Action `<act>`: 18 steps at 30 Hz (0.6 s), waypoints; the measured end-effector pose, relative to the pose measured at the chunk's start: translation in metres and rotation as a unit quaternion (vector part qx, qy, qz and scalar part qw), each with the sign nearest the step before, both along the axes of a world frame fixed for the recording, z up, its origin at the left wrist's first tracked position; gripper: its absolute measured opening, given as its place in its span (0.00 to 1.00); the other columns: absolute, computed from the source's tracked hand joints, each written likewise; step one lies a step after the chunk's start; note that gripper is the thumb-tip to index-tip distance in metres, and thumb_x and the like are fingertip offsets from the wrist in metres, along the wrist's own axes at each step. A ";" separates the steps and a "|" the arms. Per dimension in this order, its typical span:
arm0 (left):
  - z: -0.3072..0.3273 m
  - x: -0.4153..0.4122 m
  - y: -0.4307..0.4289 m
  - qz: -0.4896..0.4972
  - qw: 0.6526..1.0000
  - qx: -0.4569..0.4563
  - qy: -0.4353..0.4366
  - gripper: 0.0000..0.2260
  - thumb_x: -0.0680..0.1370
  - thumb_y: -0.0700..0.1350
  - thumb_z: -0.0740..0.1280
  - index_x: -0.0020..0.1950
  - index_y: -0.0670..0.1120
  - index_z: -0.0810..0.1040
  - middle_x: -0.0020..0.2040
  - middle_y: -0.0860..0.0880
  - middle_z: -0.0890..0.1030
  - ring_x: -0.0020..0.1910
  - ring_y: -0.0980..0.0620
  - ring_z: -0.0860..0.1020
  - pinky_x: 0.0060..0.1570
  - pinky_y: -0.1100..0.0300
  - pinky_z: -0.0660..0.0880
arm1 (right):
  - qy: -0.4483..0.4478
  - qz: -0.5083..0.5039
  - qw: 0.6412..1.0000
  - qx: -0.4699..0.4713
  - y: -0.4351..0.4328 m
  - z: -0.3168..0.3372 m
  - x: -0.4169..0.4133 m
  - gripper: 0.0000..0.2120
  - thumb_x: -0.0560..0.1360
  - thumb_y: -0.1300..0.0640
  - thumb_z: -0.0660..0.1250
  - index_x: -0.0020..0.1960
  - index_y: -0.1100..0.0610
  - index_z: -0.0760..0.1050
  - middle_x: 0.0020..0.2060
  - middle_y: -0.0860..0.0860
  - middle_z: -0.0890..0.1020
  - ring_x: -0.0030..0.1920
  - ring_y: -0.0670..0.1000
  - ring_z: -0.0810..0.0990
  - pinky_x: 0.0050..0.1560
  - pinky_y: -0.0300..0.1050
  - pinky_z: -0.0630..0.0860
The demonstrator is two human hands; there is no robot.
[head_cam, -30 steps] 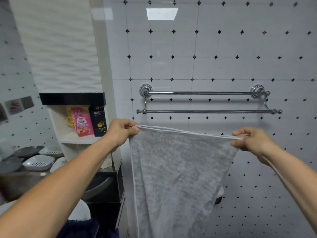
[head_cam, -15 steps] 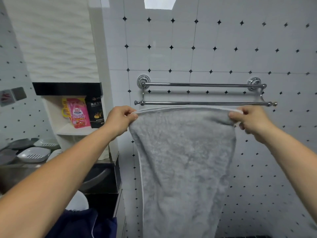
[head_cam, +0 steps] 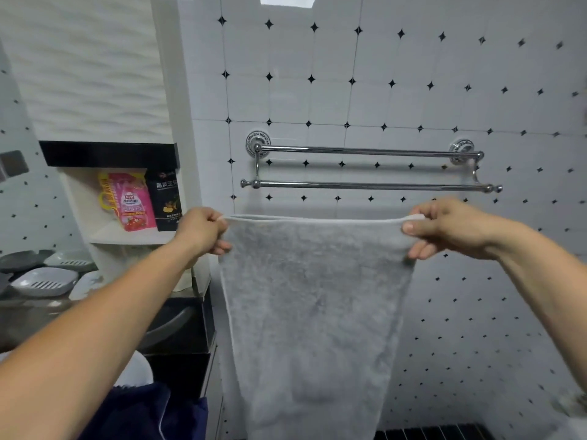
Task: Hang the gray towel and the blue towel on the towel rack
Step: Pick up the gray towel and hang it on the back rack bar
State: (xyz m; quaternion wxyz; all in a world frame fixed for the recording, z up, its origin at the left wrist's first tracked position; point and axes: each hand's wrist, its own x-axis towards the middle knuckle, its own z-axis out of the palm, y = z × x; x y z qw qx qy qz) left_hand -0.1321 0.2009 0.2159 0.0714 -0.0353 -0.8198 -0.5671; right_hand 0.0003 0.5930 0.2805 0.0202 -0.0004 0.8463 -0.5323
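Below the towel rack (head_cam: 365, 150), the gray towel (head_cam: 314, 296) is hanging spread, just under the lower bar (head_cam: 368, 185). The left hand (head_cam: 200, 231) is pinching its top left corner, the right hand (head_cam: 451, 228) its top right corner. The blue towel (head_cam: 143, 414) is lying bunched at lower left.

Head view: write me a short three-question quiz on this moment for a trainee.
1. True or false: the rack carries no towel.
2. The gray towel is held at its top corners by: A one hand, B both hands, C nobody.
3. Fill in: the blue towel lies at the view's bottom ___.

Key
1. True.
2. B: the left hand and the right hand each pinch a corner.
3. left
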 end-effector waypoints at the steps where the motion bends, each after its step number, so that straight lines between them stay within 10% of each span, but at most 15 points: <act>1: 0.001 -0.001 -0.001 -0.009 1.000 0.015 0.001 0.06 0.81 0.37 0.62 0.44 0.42 0.74 0.37 0.41 0.79 0.34 0.44 0.85 0.26 0.60 0.79 | -0.015 0.048 0.998 -0.043 0.001 0.002 0.002 0.02 0.73 0.62 0.69 0.43 0.61 0.77 0.26 0.59 0.81 0.26 0.51 0.82 0.26 0.37 0.78; 5: 0.005 0.006 -0.002 -0.192 0.970 -0.107 -0.107 0.04 0.81 0.35 0.61 0.49 0.36 0.74 0.36 0.33 0.82 0.35 0.43 0.86 0.30 0.60 0.81 | 0.014 -0.003 0.995 -0.096 0.012 -0.005 -0.005 0.03 0.73 0.64 0.68 0.46 0.62 0.77 0.31 0.60 0.81 0.28 0.51 0.83 0.28 0.38 0.80; 18: 0.020 -0.004 0.013 -0.074 0.993 -0.056 0.077 0.08 0.82 0.38 0.60 0.43 0.41 0.74 0.33 0.39 0.80 0.30 0.50 0.84 0.35 0.60 0.83 | 0.166 -0.172 0.962 -0.134 0.015 -0.019 -0.024 0.03 0.78 0.65 0.65 0.45 0.62 0.73 0.35 0.59 0.80 0.28 0.47 0.84 0.29 0.35 0.79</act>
